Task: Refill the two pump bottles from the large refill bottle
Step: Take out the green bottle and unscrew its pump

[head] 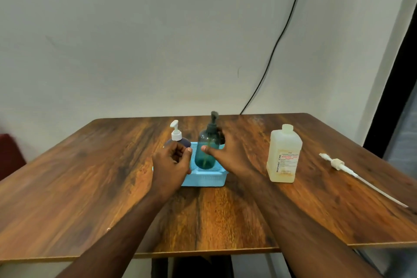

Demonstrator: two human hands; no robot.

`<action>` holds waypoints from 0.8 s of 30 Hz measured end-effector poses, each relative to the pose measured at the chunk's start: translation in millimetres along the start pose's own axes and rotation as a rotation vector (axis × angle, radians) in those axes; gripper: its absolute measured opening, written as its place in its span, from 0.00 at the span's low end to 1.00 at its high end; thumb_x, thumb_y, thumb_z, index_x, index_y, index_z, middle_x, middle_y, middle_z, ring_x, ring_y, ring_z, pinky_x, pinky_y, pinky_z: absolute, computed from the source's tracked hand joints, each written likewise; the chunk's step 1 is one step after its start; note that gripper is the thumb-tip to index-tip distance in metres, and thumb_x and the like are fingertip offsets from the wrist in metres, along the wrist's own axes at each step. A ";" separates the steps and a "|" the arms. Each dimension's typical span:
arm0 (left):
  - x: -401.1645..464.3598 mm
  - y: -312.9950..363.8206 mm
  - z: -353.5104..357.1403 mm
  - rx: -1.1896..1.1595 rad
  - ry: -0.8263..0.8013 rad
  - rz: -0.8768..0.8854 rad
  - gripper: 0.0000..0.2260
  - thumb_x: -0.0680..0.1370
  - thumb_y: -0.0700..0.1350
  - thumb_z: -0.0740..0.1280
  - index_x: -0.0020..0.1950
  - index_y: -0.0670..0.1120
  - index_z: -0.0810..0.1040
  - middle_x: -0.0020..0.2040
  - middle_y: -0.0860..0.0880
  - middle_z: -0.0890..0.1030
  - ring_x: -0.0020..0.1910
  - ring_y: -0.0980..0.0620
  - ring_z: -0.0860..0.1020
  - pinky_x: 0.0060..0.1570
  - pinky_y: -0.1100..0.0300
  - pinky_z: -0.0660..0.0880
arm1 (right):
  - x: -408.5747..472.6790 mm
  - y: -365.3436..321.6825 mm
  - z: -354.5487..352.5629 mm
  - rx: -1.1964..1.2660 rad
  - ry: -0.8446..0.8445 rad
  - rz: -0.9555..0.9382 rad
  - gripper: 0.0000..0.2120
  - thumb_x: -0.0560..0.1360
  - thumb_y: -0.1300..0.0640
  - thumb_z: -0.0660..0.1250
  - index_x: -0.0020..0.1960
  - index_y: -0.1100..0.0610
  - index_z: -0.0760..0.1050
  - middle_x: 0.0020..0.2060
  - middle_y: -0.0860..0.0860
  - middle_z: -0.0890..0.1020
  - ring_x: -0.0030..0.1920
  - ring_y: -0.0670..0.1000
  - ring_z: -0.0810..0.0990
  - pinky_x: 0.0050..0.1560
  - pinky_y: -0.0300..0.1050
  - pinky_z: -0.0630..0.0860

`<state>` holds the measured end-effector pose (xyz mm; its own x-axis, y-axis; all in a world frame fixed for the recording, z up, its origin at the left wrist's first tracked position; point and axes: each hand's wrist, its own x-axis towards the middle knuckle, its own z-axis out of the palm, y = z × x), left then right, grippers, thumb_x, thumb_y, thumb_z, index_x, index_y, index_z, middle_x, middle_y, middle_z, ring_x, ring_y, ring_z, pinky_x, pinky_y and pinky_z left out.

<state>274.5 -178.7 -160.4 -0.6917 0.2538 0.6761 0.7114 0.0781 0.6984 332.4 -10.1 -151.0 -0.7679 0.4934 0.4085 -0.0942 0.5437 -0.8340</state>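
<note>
Teal pump bottle (206, 149), mid-table in a blue basket (203, 178), gripped by the right hand (225, 153); left hand (171, 162) holds the dark pump bottle (178, 142).

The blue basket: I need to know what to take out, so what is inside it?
The blue basket holds the teal pump bottle and a dark bottle with a white pump. The left hand covers most of the dark bottle and that end.

Glossy wood-grain table (90, 176), perforated plastic basket (205, 178), translucent teal bottle (206, 153), cloudy plastic refill bottle (284, 153).
</note>
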 end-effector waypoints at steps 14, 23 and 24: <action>-70.6 45.2 77.0 -0.113 -0.272 0.065 0.21 0.71 0.55 0.76 0.61 0.59 0.74 0.55 0.62 0.78 0.45 0.57 0.81 0.40 0.65 0.79 | -101.8 20.6 -84.7 -0.038 0.414 -0.108 0.27 0.68 0.42 0.78 0.63 0.39 0.70 0.57 0.36 0.77 0.57 0.41 0.78 0.50 0.38 0.79; -83.1 43.4 77.7 -0.196 -0.601 0.015 0.37 0.66 0.55 0.80 0.71 0.64 0.65 0.59 0.72 0.75 0.59 0.75 0.74 0.53 0.80 0.70 | -129.4 32.3 -83.2 0.002 0.248 -0.148 0.31 0.68 0.44 0.75 0.68 0.44 0.71 0.62 0.40 0.78 0.62 0.39 0.76 0.57 0.27 0.73; -82.1 43.3 79.3 -0.209 -0.608 0.005 0.36 0.67 0.55 0.79 0.71 0.64 0.65 0.59 0.72 0.75 0.59 0.75 0.74 0.53 0.80 0.70 | -129.1 33.7 -83.8 0.016 0.229 -0.150 0.32 0.68 0.43 0.75 0.69 0.46 0.72 0.63 0.41 0.78 0.62 0.39 0.76 0.57 0.28 0.73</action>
<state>372.0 -119.7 -204.3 -0.4506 0.7600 0.4684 0.6330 -0.0980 0.7680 481.4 1.4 -200.7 -0.5816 0.5495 0.5999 -0.2080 0.6124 -0.7627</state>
